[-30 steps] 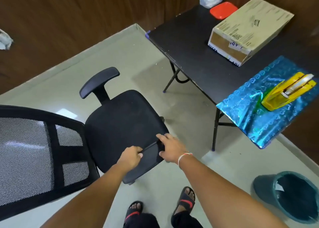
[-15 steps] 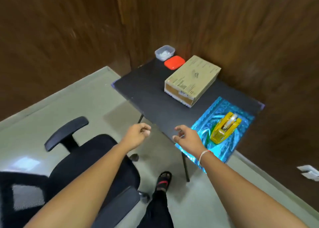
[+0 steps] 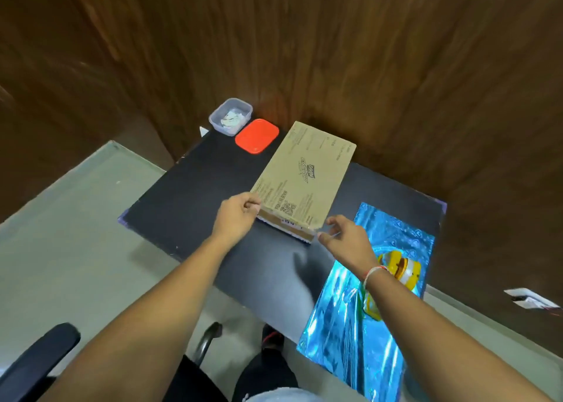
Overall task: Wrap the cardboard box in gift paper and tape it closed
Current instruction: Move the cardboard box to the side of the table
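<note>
A flat brown cardboard box (image 3: 304, 176) lies on the black table (image 3: 189, 200), running away from me towards the wall. My left hand (image 3: 236, 219) pinches its near left corner, thumb on top. My right hand (image 3: 345, 238) is at the near right corner with its fingers apart, fingertips just touching or next to the edge. A shiny blue sheet of gift paper (image 3: 374, 319) lies on the table's right side and hangs over the near edge. A yellow tape dispenser (image 3: 402, 272) stands on it, partly hidden by my right wrist.
A clear plastic tub (image 3: 230, 120) with paper scraps and its red lid (image 3: 256, 135) sit at the table's far left corner. Wood-panelled walls close off the back and right. A black office chair armrest (image 3: 36, 359) is at the lower left, and my legs are below.
I let go of the chair and turned to the table. Both hands moved forward from the table's near edge to the box's near corners, and the left hand closed on one.
</note>
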